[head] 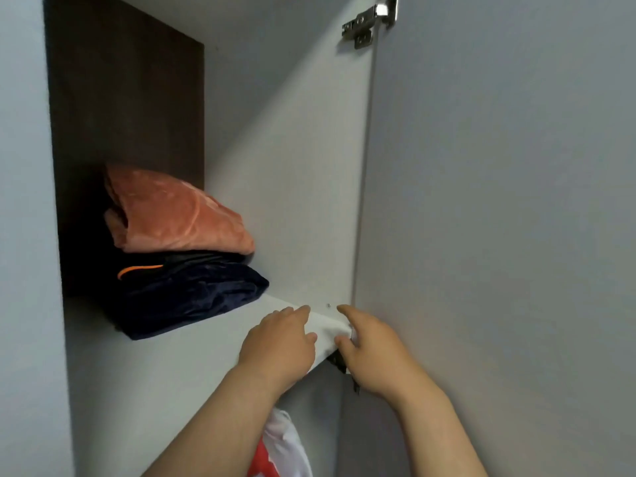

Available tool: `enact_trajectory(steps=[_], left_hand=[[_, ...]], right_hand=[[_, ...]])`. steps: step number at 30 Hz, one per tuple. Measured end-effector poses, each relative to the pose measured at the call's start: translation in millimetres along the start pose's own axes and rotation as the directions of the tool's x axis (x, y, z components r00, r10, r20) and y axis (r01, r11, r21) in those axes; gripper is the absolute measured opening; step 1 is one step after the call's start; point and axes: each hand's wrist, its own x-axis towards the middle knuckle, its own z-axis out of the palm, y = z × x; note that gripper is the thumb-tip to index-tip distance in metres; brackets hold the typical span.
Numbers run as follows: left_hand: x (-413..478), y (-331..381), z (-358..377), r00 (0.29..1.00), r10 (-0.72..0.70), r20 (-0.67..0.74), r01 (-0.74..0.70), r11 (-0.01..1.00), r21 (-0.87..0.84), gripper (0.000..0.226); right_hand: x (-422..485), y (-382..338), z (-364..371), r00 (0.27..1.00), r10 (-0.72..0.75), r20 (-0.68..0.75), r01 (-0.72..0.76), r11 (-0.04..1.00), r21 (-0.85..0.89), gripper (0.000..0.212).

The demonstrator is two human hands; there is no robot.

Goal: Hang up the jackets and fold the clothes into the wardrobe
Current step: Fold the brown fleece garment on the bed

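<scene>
From my end of the feed, both hands sit at the near right corner of the shelf (192,339), close to the side wall (292,166). The left hand (278,342) lies on the board with relaxed fingers and holds nothing I can see. The right hand (371,349) has its fingers curled by a scrap of white (352,333) at the corner. I cannot tell whether it pinches that scrap or only touches the board edge (white on white hides the outline).

The folded clothes are stacked on the left of the shelf, well apart from the hands. An orange fleece (172,215) lies flat on a navy garment (192,294) with an orange stripe. I judge the stack was kept left to leave the right side free for the next piece. Both bundles run with their long axis from far left to near right, their rounded ends pointing at the side wall.

The open door (481,201) hangs on a hinge (370,22) at the right. Below the shelf, white and red fabric (285,442) shows between the forearms.
</scene>
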Motion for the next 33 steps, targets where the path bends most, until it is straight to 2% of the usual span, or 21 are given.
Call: enact_trajectory(steps=[4, 6, 8, 10, 12, 13, 16, 18, 20, 22, 25, 28, 31, 33], left_hand=[[-35.7, 7.1, -6.8, 0.996, 0.085, 0.000, -0.085, 0.987, 0.134, 0.059], [-49.8, 10.5, -13.7, 0.990, 0.139, -0.039, -0.132, 0.982, 0.138, 0.059], [-59.8, 11.5, -12.5, 0.986, 0.145, -0.088, -0.138, 0.987, 0.077, 0.060], [-69.7, 7.0, -4.8, 0.991, 0.089, -0.104, -0.086, 0.996, 0.038, 0.060], [-79.1, 1.0, 4.5, 0.995, 0.077, -0.060, -0.074, 0.995, 0.064, 0.059], [-85.0, -1.2, 8.3, 0.996, 0.090, -0.018, -0.089, 0.994, 0.055, 0.060], [-107.0, -10.8, 28.7, 0.976, 0.211, -0.050, -0.212, 0.977, -0.009, 0.059], [-119.6, -14.7, 42.2, 0.971, 0.231, -0.067, -0.236, 0.968, -0.087, 0.061], [-125.4, -19.7, 56.2, 0.990, 0.140, -0.024, -0.142, 0.983, -0.119, 0.068], [-128.5, -24.5, 68.4, 0.996, 0.087, -0.004, -0.086, 0.982, -0.166, 0.072], [-135.6, -28.4, 78.2, 0.990, 0.132, 0.046, -0.121, 0.972, -0.201, 0.067], [-143.3, -22.4, 77.9, 0.990, 0.138, 0.025, -0.128, 0.963, -0.236, 0.064], [-157.1, -22.3, 82.6, 0.978, 0.206, -0.033, -0.208, 0.950, -0.232, 0.059], [-168.7, -26.3, 82.8, 0.982, 0.189, 0.021, -0.176, 0.948, -0.263, 0.063]], right_hand=[[-32.0, 2.2, -3.9, 0.999, -0.030, -0.037, 0.029, 0.999, -0.020, 0.043], [-46.1, 3.4, -5.4, 0.998, -0.019, -0.058, 0.017, 0.999, -0.033, 0.045], [-53.1, 6.4, -7.1, 0.998, -0.004, -0.069, 0.002, 0.999, -0.042, 0.048], [-58.1, 8.9, -5.3, 0.999, -0.004, -0.054, 0.001, 0.998, -0.056, 0.051], [-63.1, 11.3, 2.8, 1.000, -0.005, -0.011, 0.004, 0.995, -0.101, 0.055], [-65.8, 13.1, 8.6, 1.000, -0.006, 0.015, 0.008, 0.990, -0.142, 0.058], [-77.5, 22.4, 27.7, 0.994, 0.048, 0.100, -0.027, 0.979, -0.202, 0.064], [-87.1, 30.0, 38.6, 0.984, 0.091, 0.155, -0.059, 0.978, -0.199, 0.067], [-96.4, 35.4, 44.9, 0.975, 0.116, 0.188, -0.076, 0.975, -0.208, 0.074], [-105.7, 37.2, 45.6, 0.975, 0.118, 0.187, -0.078, 0.975, -0.209, 0.069], [-122.0, 35.8, 38.8, 0.970, 0.153, 0.191, -0.112, 0.972, -0.207, 0.066], [-142.5, 29.0, 31.0, 0.961, 0.214, 0.177, -0.170, 0.957, -0.234, 0.066], [-169.3, 17.7, 28.0, 0.948, 0.275, 0.159, -0.226, 0.936, -0.269, 0.066], [-188.0, 8.1, 26.4, 0.940, 0.307, 0.150, -0.255, 0.923, -0.287, 0.067]])
